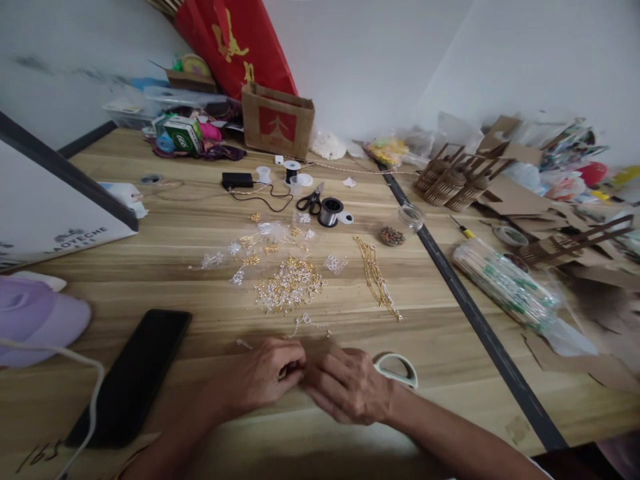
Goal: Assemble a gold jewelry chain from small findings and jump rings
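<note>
My left hand [263,373] is closed in a pinch near the front of the wooden table. My right hand [350,387] meets it at the fingertips, its fingers curled. Whatever lies between the fingers is hidden or too small to make out. Just beyond the hands rests a thin silver chain [315,324] with a small ring. A short chain piece [244,344] lies by the left hand. Beside my right wrist is a pale loop-shaped thing [397,371], partly covered by the wrist. Farther off is a pile of gold and silver jewelry findings [293,285].
Gold chains [377,277] lie right of the pile; small bags of findings [253,250] lie behind it. Scissors [311,201], a wire spool [331,212] and a bead jar [400,227] stand farther back. A phone [131,377] lies left, wrapped sticks [507,283] right.
</note>
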`<control>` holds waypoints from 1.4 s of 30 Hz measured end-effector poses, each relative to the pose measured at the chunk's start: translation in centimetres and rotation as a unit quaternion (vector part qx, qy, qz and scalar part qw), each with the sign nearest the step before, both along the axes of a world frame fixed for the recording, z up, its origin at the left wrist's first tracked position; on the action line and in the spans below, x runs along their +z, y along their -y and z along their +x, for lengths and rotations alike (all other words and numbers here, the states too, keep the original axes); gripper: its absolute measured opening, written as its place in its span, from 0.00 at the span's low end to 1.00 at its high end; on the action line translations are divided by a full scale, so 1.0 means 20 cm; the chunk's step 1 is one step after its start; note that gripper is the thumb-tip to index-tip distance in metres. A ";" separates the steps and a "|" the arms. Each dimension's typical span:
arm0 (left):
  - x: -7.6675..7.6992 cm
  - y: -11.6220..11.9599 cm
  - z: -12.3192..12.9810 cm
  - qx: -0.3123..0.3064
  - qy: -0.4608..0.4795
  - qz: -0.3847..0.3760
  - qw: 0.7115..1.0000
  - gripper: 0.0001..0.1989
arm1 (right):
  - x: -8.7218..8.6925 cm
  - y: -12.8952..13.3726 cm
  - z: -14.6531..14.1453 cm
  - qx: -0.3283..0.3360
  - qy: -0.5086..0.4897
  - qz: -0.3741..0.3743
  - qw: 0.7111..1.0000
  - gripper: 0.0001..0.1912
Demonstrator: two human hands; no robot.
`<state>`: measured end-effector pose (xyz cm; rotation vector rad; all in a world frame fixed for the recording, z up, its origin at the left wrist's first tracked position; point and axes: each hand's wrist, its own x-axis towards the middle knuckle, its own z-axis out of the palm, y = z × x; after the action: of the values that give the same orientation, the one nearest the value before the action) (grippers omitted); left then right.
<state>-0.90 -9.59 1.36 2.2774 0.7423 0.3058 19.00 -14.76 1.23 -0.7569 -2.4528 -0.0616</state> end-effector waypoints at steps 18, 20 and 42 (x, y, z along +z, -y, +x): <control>0.04 -0.03 -0.02 -0.025 -0.079 -0.023 0.996 0.07 | -0.02 0.01 -0.04 0.097 -0.020 0.041 0.994 0.13; 0.04 -0.04 -0.03 -0.017 -0.069 -0.016 0.997 0.07 | -0.02 0.01 -0.03 0.092 -0.017 0.034 0.995 0.13; 0.01 -0.07 -0.05 -0.021 -0.086 -0.027 0.996 0.07 | -0.05 0.01 0.00 0.051 0.095 -0.059 0.992 0.09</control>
<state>-1.84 -8.26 1.62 2.2850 0.7796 0.0687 19.08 -14.92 0.13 -0.7023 -2.6928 0.0543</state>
